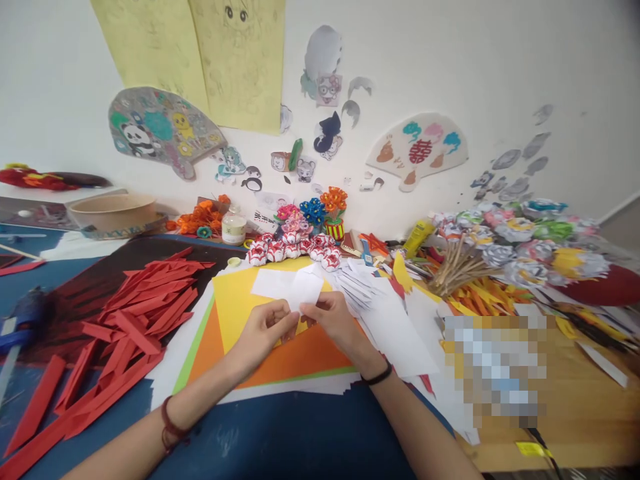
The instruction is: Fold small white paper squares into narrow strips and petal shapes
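Observation:
A small piece of white paper (306, 288) is held up between my two hands, over a stack of coloured sheets. My left hand (270, 323) pinches its lower left edge between thumb and fingers. On the lower right edge, my right hand (333, 320) has its fingers closed on the same paper. Behind it, another white strip (270, 283) lies on the yellow sheet (227, 300). An orange sheet (300, 363) shows below my hands, with a green edge and white sheets under it.
Folded red paper strips (145, 300) are heaped at the left, beside a blue glue gun (25, 320). Red-and-white paper flowers (275, 251) and a glue bottle (233, 225) stand behind the sheets. White strips (357, 283) and paper flowers on sticks (520, 230) lie at the right.

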Available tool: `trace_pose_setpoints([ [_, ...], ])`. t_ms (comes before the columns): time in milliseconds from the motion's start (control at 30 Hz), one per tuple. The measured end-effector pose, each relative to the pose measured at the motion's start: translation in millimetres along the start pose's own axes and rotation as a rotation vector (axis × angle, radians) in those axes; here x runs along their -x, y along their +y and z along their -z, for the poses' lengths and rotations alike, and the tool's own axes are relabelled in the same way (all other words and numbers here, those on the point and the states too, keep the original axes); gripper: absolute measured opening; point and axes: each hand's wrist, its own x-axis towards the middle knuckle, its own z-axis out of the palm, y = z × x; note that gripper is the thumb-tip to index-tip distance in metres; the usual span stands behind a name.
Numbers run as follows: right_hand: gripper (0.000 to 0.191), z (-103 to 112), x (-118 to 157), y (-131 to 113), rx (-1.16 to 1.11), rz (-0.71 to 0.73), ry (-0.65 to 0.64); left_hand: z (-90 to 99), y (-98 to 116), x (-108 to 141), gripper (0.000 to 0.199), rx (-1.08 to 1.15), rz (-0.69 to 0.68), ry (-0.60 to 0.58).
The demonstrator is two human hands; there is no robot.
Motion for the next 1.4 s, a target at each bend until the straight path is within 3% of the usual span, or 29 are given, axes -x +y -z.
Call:
trace_pose_setpoints([
  [233,0.026,2,2,-9,-0.025,-0.047,-0.072,1.4,-1,-2,0.046,-0.061,0.044,-0.033],
  [633,0.034,5,3,-11,-0.087,-0.066,-0.231,-0.1,-3,-1,0.034,0.129,-0.012,-0.011],
  [967,0.039,3,5,-12,-0.066,-0.143,-0.338,2.4,1,-1,0.035,-0.111,-0.095,0.111],
  [1200,0.033,5,4,-10,-0.076,-0.129,-0.365,1.9,1,-3,0.031,-0.048,-0.091,-0.005],
  [1400,0.031,4,2,-6,-0.125,-0.132,-0.372,-1.3,2,-2,0.032,0.055,-0.078,-0.023],
])
